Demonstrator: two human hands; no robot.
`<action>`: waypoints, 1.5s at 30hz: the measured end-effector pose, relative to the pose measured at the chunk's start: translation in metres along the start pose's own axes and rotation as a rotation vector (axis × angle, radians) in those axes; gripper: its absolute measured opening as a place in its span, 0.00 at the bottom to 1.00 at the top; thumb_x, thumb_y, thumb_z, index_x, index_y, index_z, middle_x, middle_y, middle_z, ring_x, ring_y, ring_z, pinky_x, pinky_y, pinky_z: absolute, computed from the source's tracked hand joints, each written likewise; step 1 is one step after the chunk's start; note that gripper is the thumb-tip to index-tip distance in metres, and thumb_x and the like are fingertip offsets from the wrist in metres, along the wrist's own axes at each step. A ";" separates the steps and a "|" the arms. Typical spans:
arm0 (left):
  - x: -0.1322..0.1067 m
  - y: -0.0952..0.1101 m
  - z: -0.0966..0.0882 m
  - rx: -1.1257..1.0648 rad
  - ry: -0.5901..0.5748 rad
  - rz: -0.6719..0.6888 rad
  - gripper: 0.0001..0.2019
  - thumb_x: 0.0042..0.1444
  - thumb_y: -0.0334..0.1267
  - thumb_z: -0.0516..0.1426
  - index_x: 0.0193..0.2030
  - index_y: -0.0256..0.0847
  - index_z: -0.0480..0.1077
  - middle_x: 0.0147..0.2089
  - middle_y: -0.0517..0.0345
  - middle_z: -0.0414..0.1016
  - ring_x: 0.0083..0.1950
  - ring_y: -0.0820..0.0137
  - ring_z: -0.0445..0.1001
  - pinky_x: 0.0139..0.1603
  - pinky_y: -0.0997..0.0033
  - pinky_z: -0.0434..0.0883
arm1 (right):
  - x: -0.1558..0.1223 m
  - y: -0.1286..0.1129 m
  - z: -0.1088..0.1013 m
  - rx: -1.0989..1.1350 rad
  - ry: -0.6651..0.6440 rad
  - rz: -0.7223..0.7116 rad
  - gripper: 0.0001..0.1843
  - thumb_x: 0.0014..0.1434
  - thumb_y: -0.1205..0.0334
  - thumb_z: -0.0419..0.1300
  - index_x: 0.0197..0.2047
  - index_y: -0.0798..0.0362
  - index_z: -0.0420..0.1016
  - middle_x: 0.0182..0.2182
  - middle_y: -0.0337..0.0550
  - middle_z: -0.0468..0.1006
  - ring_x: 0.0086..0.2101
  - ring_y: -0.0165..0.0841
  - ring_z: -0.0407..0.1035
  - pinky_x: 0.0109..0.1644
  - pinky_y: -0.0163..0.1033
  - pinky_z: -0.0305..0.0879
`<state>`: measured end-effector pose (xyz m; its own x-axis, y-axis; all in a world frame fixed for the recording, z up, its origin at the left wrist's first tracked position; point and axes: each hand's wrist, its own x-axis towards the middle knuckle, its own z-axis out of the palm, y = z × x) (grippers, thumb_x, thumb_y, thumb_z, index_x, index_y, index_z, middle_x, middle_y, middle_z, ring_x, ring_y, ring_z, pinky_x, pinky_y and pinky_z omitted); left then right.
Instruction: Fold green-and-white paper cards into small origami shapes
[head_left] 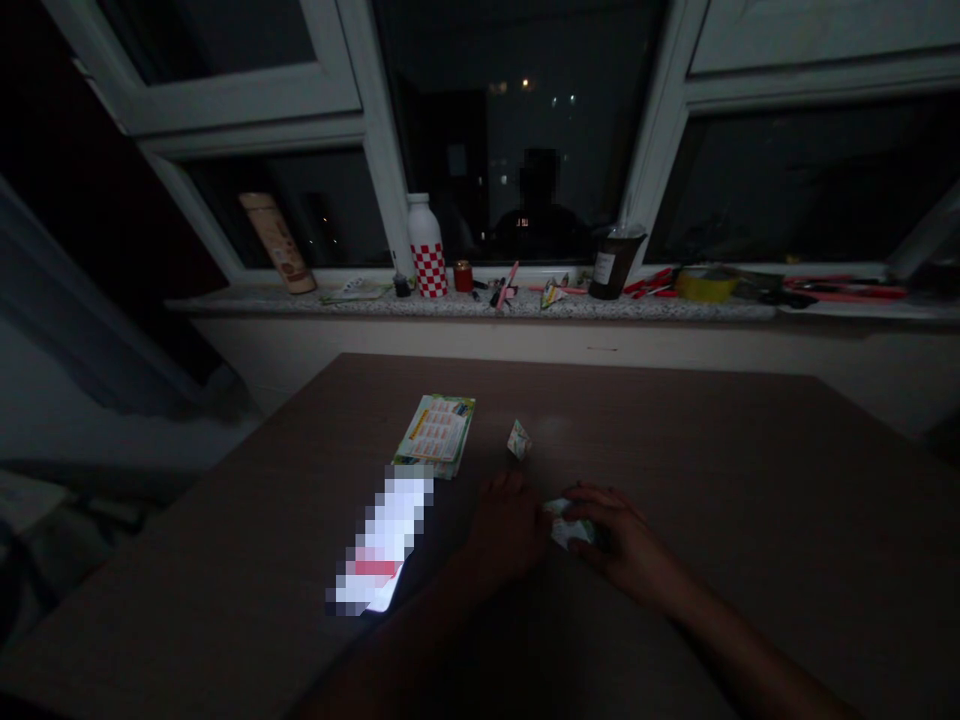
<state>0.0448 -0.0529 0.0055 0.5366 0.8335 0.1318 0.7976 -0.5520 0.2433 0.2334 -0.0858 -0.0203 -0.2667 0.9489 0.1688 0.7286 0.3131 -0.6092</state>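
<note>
A small piece of printed green-and-white paper (568, 527) lies low over the table between my two hands. My right hand (619, 535) grips it from the right, with fingers bent over its top and the thumb at its near side. At its left edge is my left hand (510, 525), fingers curled and closed on it; the dim light hides the fingertips. Just beyond my left hand stands a small folded paper piece (518, 440) with a pointed top. A stack of printed leaflets (436, 432) rests farther left.
A phone with a lit, blurred screen (386, 540) lies left of my left forearm on the brown table (697, 440). Along the stone windowsill (337, 308) stand a checkered bottle (427, 250), a tan flask (277, 243), a dark drink cup (616, 262) and several pens.
</note>
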 end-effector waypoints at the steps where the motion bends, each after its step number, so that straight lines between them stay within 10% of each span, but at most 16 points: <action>1: -0.001 -0.002 -0.001 -0.020 -0.008 -0.001 0.13 0.59 0.43 0.51 0.35 0.37 0.71 0.42 0.49 0.67 0.47 0.59 0.64 0.46 0.59 0.62 | 0.000 0.000 0.000 -0.002 0.001 0.002 0.15 0.50 0.64 0.62 0.43 0.46 0.76 0.52 0.46 0.72 0.55 0.44 0.61 0.61 0.58 0.48; 45: 0.003 0.004 0.004 0.009 -0.054 -0.080 0.13 0.58 0.41 0.49 0.37 0.36 0.72 0.44 0.46 0.69 0.48 0.56 0.64 0.46 0.57 0.61 | -0.003 -0.004 -0.005 -0.086 -0.074 -0.031 0.22 0.52 0.65 0.60 0.51 0.39 0.72 0.56 0.43 0.68 0.57 0.45 0.59 0.61 0.59 0.44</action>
<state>0.0511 -0.0529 0.0028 0.4855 0.8722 0.0598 0.8405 -0.4845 0.2426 0.2345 -0.0894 -0.0145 -0.3338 0.9341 0.1268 0.7698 0.3478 -0.5352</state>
